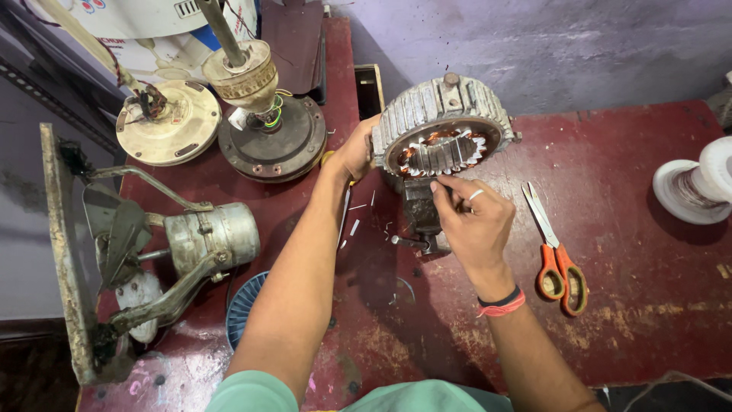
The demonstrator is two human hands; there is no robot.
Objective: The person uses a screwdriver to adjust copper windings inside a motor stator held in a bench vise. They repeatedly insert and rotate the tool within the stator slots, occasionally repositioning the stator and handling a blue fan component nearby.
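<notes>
A grey ribbed motor stator [442,114] stands on edge on the dark red table [625,152], with copper windings and pale slot liners showing inside its ring. My left hand [354,152] grips the housing's left side. My right hand [473,217] is at the lower edge of the ring, fingertips pinched on a thin pale strip at the slots. A ring is on one finger and a red thread and black band circle the wrist.
Orange-handled scissors [555,255] lie to the right of my right hand. A white wire spool [694,187] sits at the far right. Two ceiling fan motors [263,114] stand at the back left, an old exhaust fan [175,252] at the left edge, and a small vise [422,221] under the stator.
</notes>
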